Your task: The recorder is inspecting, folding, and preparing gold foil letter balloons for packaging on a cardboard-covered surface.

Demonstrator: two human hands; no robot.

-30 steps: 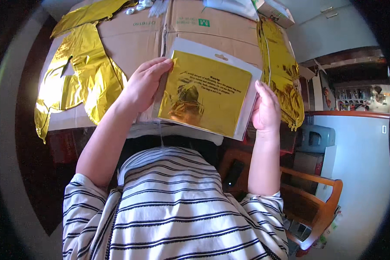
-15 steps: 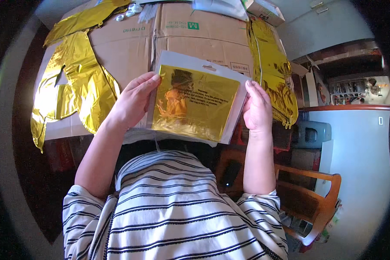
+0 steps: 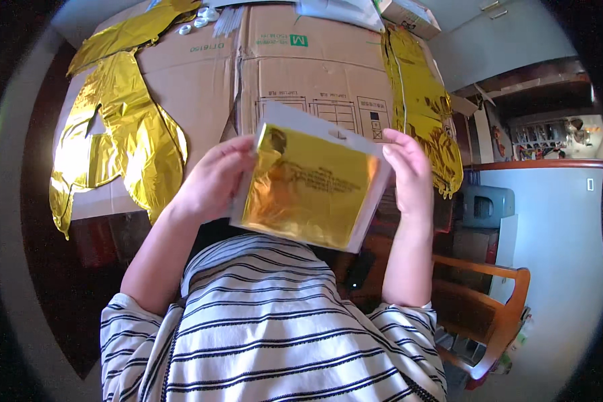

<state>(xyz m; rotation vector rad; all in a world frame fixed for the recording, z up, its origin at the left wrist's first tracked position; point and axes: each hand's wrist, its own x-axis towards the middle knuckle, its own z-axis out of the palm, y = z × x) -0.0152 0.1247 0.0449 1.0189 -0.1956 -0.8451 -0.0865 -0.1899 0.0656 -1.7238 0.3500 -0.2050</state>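
A clear plastic packet with a folded gold foil balloon inside (image 3: 315, 184) is held up in front of my striped shirt, slightly blurred and tilted down to the right. Its left edge is gripped by my left hand (image 3: 218, 177), fingers closed on it. At the upper right corner, my right hand (image 3: 409, 171) pinches the plastic between thumb and fingers. Dark printing and a hanging slot show on the packet. Left of it, a flat gold letter-shaped foil balloon (image 3: 124, 127) lies on the cardboard (image 3: 187, 87).
Another gold foil sheet (image 3: 130, 33) lies at the far left, and more gold foil (image 3: 419, 87) drapes over the right edge. White tape rolls (image 3: 201, 20) and clear straws (image 3: 229, 20) sit at the back. A wooden chair (image 3: 496, 315) and a blue-grey stool (image 3: 488, 206) stand to the right.
The packet has come down toward my body and tilted, uncovering printed boxes on the cardboard behind it. Both hands have moved slightly lower with it.
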